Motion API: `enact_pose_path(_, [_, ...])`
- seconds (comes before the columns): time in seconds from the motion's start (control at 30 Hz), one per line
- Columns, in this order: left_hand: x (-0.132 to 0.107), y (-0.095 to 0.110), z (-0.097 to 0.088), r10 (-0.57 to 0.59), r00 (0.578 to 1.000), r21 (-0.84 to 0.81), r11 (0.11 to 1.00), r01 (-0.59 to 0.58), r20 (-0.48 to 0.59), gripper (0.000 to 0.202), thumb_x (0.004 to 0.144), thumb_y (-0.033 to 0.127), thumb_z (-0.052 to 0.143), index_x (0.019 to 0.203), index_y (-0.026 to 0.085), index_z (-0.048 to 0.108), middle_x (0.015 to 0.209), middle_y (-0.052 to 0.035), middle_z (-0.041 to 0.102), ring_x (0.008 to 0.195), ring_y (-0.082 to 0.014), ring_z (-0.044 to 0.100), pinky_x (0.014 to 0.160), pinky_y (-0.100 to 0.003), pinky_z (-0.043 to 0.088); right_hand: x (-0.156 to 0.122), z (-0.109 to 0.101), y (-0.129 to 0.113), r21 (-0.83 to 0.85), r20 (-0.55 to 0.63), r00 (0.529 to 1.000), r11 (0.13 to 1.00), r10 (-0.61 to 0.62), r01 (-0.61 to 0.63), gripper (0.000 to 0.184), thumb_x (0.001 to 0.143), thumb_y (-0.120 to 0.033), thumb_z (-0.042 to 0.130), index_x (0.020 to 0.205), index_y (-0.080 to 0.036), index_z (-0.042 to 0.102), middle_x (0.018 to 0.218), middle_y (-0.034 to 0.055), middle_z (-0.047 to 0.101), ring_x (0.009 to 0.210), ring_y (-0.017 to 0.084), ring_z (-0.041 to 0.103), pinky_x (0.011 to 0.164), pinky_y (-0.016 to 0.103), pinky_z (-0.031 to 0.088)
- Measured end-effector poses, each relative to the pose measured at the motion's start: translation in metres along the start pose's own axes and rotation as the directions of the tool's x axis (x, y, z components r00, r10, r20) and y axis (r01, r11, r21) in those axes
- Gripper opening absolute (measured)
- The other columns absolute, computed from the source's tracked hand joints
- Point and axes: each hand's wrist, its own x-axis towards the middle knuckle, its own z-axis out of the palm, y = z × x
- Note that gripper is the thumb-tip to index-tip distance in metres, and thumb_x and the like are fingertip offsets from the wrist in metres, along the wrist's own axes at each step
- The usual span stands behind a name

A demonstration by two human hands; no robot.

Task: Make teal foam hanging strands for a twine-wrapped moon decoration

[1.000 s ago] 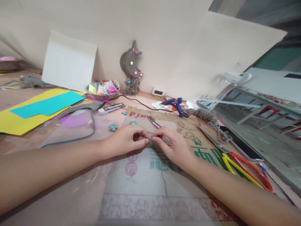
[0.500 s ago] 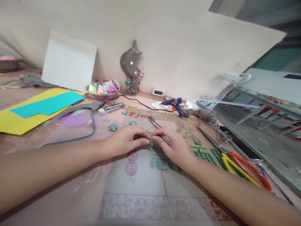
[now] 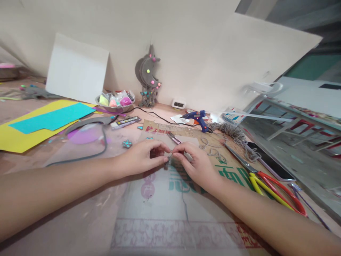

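My left hand and my right hand meet fingertip to fingertip over the middle of the work surface. Both are closed in a pinch on a thin grey string, whose tail trails down toward me over the plastic-covered board. A small grey piece hangs just under my left fingertips; its shape is mostly hidden. Beyond my left hand lie a blue-and-grey flower-shaped piece and a small blue heart piece. A utility knife rests just past my fingers.
Right of my hands lie scissors, a phone and a heap of grey yarn. Behind stand a blue glue gun, a moon-shaped hanging ornament and a metal bowl of coloured packets. Yellow and blue sheets lie left.
The small grey piece has shifted slightly left and now hangs beneath my left fingertips. My fingertips have moved slightly; both hands still pinch.
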Motion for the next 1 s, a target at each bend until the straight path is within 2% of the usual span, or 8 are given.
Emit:
enact_pose_path(0.3, [0.0003,0.0007,-0.0008,-0.019,0.998,-0.105,0.994,0.025,0.056,0.021,0.089,0.029,0.05,0.1,0.018,0.063,0.085,-0.0027,0.071,0.08,-0.0153,0.063,0.073,-0.027,0.047,-0.0001,-0.0001,0.0038,-0.014,0.003,1.0,1.0,0.019,-0.019,0.009,0.089,-0.02,0.052,0.084,-0.021,0.059,0.081,0.0027,0.066,0.077,0.017,0.06,0.071,0.03,0.046])
enact_pose_path(0.57, [0.0008,-0.0002,-0.0005,-0.023,1.0,-0.05,0.998,0.024,0.018,0.019,0.087,0.028,0.052,0.099,0.019,0.064,0.089,-0.0024,0.07,0.082,-0.0159,0.063,0.075,-0.028,0.047,-0.0003,0.0002,0.0035,-0.019,-0.013,1.0,0.999,0.028,-0.028,0.009,0.089,-0.019,0.051,0.085,-0.021,0.059,0.081,0.0025,0.065,0.076,0.017,0.059,0.07,0.03,0.046])
enact_pose_path(0.73, [0.0009,0.0027,-0.0012,-0.034,0.999,-0.075,0.997,0.033,-0.011,0.025,0.088,0.033,0.051,0.107,0.019,0.06,0.092,-0.003,0.068,0.081,-0.0154,0.063,0.072,-0.027,0.047,0.0006,-0.0003,0.0045,-0.025,-0.03,0.999,0.999,0.029,-0.03,0.009,0.088,-0.019,0.051,0.085,-0.021,0.059,0.081,0.0025,0.065,0.076,0.017,0.06,0.071,0.03,0.046])
enact_pose_path(0.87, [-0.0004,0.0034,-0.0016,-0.026,0.999,-0.044,0.999,0.025,-0.035,0.03,0.086,0.037,0.054,0.111,0.02,0.057,0.087,-0.0018,0.065,0.082,-0.0162,0.061,0.072,-0.028,0.048,0.0019,-0.001,0.0038,-0.02,-0.046,0.998,0.999,0.04,-0.041,0.01,0.087,-0.017,0.051,0.083,-0.021,0.059,0.078,0.002,0.065,0.075,0.017,0.06,0.069,0.029,0.046])
enact_pose_path(1.0, [-0.002,0.0053,-0.0043,-0.003,0.994,-0.076,0.997,-0.005,-0.108,0.027,0.091,0.036,0.046,0.11,0.02,0.056,0.093,-0.0022,0.064,0.085,-0.0154,0.061,0.076,-0.027,0.048,0.0021,-0.0011,0.0031,-0.015,-0.056,0.998,0.999,0.035,-0.036,0.009,0.087,-0.018,0.052,0.082,-0.021,0.059,0.078,0.002,0.065,0.075,0.017,0.059,0.069,0.029,0.047])
